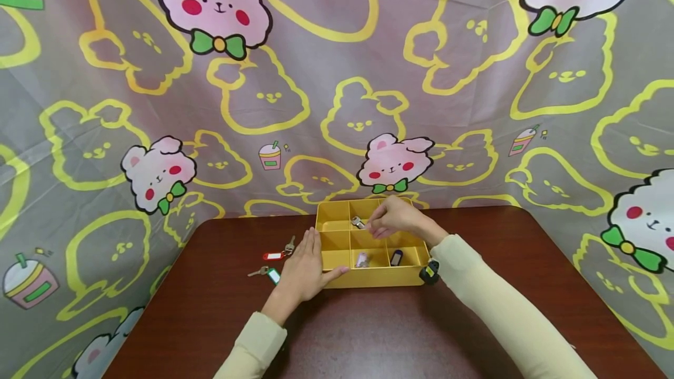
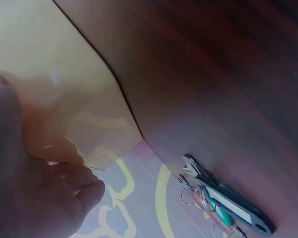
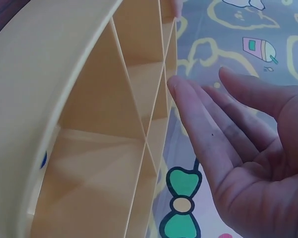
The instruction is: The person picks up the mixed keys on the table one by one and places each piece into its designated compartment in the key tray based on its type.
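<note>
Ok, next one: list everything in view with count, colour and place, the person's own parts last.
Divided box: 1, yellow, near the table's back edge
Red tag: 1, red, left of the box
Green tag: 1, green, in front of the red one
Black tag: 1, black, beside those tags
Keys: at least 2, metallic, by the tags
Metallic item: 1, silver, back middle compartment
Small item: 1, pale pinkish, front middle compartment
Blue tag: 1, dark blue, front right compartment
Table: 1, reddish brown, under the box
Backdrop: 1, grey with cartoons, behind
Wrist device: 1, black, right wrist
Sleeves: 2, pale yellow, forearms
Left hand: 1, bare, against the box's left end
Right hand: 1, bare, over the back compartments
</note>
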`<state>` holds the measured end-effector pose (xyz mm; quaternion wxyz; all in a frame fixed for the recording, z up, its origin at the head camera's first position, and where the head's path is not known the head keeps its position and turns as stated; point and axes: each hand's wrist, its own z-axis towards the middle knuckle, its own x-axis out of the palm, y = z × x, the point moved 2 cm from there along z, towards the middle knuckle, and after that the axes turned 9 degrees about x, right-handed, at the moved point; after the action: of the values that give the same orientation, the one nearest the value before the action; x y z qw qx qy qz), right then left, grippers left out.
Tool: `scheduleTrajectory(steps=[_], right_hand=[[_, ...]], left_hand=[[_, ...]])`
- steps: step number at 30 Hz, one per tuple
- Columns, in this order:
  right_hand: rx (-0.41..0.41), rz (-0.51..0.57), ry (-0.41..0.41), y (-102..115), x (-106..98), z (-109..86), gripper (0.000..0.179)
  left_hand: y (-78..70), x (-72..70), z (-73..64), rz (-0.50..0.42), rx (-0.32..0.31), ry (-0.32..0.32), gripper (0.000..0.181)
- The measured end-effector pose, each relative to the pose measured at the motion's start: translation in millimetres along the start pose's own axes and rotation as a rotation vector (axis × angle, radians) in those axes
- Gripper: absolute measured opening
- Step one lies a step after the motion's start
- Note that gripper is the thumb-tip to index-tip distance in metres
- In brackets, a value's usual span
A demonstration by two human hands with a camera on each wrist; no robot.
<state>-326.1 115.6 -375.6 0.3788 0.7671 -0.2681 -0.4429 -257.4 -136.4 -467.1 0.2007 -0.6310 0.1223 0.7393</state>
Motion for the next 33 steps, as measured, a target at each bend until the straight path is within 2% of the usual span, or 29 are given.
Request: scheduleTrajectory(steps=[15,25,33], right_hand=[[-0.015,-0.054,-0.121,-4.5,-10.6,-10.9,0.024],[-0.055,-0.111,-0.200,-9.8,-14.5,-21.6,0.026],[-0.066,-0.206,-0.308,-15.9,-15.2,-26.5,0.032]], left_hand=[[-0.5,-3.5,0.9,-0.046,-0.018,0.020,0.124],[1.7,-7.5,2.8,-0.066,-0.040,0.026,0.127],[1.9,-12.9,2.6,-0.050,-0.040,-0.006,0.127]])
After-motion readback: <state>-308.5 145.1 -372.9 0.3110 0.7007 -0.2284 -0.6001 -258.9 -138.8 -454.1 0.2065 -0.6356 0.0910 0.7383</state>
